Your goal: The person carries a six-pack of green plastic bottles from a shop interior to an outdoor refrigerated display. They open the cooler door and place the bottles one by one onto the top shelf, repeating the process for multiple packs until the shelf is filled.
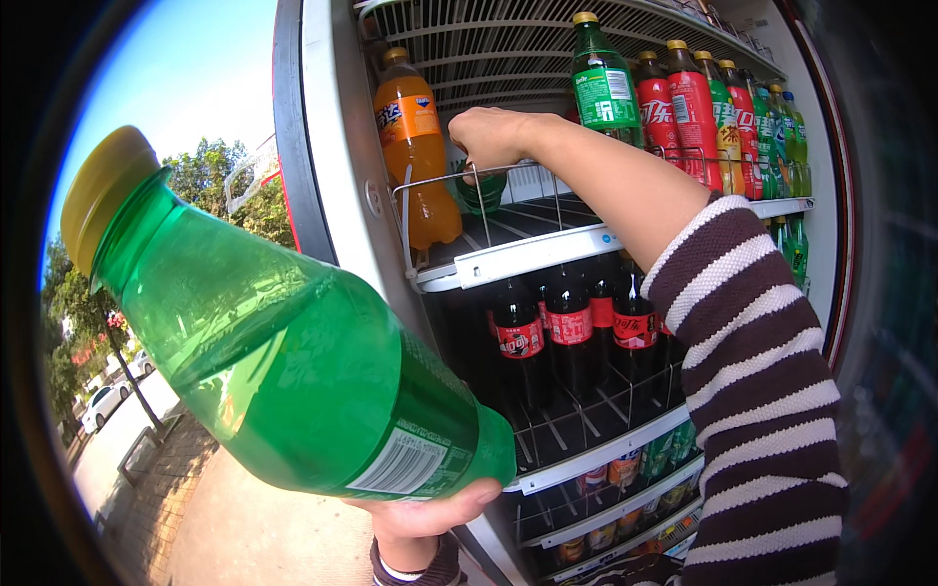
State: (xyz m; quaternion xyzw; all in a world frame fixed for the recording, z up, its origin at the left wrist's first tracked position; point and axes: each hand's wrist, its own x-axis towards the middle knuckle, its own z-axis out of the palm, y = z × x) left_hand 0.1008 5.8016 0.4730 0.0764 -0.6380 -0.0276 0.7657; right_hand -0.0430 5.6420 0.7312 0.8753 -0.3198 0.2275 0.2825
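My left hand is closed around the lower end of a large green plastic soda bottle. The bottle leans towards the upper left, with its yellow cap outside the cooler and clear liquid inside. My right hand reaches over the wire rail of an upper shelf. Its curled fingers grip a second green bottle, whose upper part they hide. Just left of that hand stands an orange Fanta bottle. Right of it, above my forearm, a Sprite bottle stands upright.
The open drinks cooler's frame rises at left. Several cola bottles line the upper shelf's right side. Dark cola bottles fill the shelf below, above cans. A white shelf edge runs under my forearm. Outside are pavement and parked cars.
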